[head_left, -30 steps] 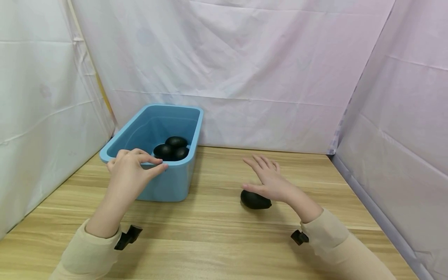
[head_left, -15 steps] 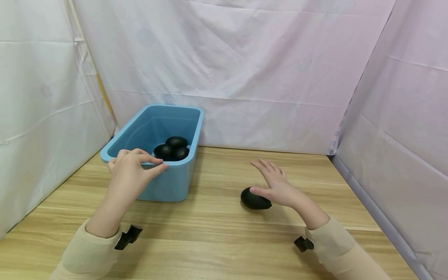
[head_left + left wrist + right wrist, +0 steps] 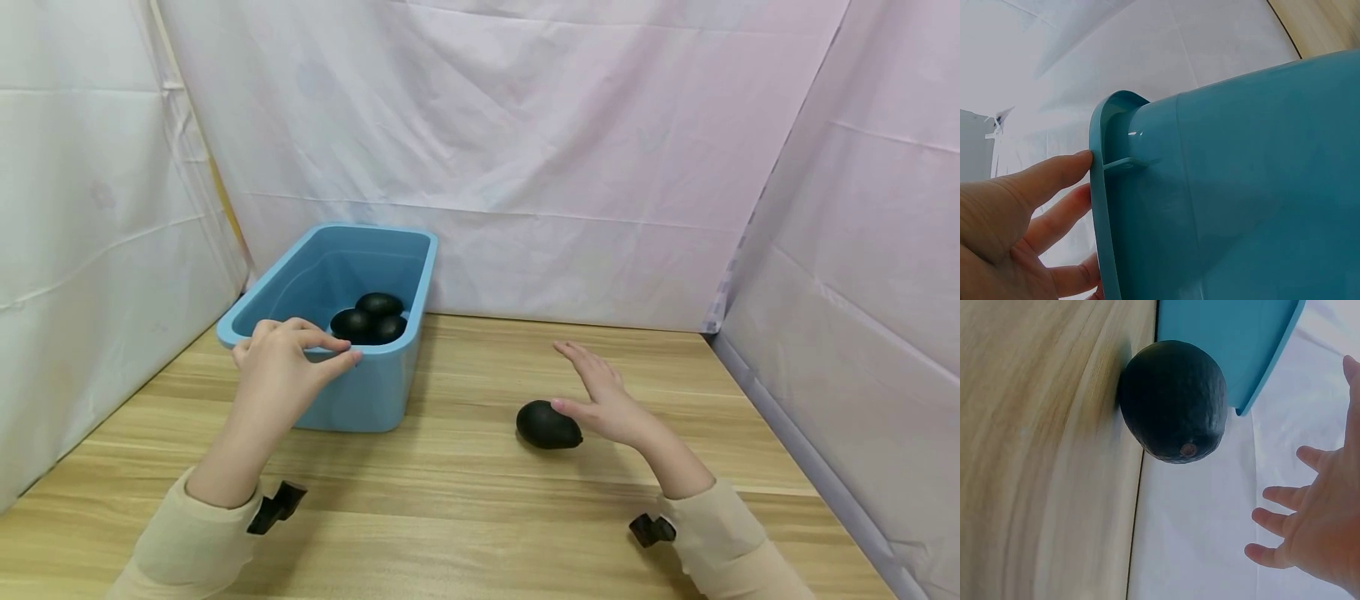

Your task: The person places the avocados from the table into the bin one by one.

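The blue plastic bin (image 3: 360, 387) stands at the left of the wooden table with several dark avocados (image 3: 378, 304) inside. My left hand (image 3: 277, 367) pinches its near rim. In the left wrist view the thumb (image 3: 1063, 175) meets the lip and the other fingertips are partly hidden behind it. A single blackish avocado (image 3: 547, 425) lies on the table, its stem end facing the right wrist camera. My right hand (image 3: 607, 408) hovers beside and above that avocado, fingers spread and straight, nothing held. In the head view its thumb overlaps the fruit; the right wrist view shows a gap between them.
White curtains (image 3: 510, 150) enclose the table (image 3: 465, 517) at the back and both sides. A grey strip (image 3: 810, 467) runs along the table's right edge. Small black wrist mounts (image 3: 652, 530) sit at both sleeve cuffs.
My right hand has drifted to the right, uncovering more of the lone avocado, which stays where it was. The left hand and the bin look almost unchanged.
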Available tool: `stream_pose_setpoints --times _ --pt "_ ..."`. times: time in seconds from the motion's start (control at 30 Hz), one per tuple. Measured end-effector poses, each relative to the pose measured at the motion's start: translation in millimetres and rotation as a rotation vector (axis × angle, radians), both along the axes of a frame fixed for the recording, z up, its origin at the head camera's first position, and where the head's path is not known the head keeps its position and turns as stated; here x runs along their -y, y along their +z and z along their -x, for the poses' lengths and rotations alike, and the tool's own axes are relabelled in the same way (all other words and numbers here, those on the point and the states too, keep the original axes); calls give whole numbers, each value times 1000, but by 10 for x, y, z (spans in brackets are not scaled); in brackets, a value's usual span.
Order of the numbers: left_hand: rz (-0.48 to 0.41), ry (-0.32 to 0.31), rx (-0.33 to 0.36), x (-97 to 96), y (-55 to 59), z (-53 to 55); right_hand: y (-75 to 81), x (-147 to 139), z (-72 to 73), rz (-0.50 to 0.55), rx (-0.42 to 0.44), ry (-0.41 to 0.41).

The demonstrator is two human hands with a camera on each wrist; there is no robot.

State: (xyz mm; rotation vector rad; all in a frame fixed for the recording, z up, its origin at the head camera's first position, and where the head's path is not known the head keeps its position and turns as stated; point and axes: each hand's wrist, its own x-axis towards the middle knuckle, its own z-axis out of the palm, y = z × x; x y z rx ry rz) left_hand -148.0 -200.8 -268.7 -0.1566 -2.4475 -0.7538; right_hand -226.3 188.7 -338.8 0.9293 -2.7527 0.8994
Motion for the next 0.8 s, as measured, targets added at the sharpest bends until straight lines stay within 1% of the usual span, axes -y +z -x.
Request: stream_pose_setpoints --times 0.3,0.4,0.5,0.6,0.8 --pt "-2 1 9 -10 6 5 -62 -45 23 29 19 5" --pt "-4 2 10 -8 3 8 -87 -57 47 37 37 24" --pt "-7 4 6 -1 -1 8 -107 -69 61 55 73 49" --pt "-4 1 -3 6 -4 10 -94 -66 44 84 127 74" --pt "2 5 -2 8 -2 12 50 -17 -84 102 241 107"
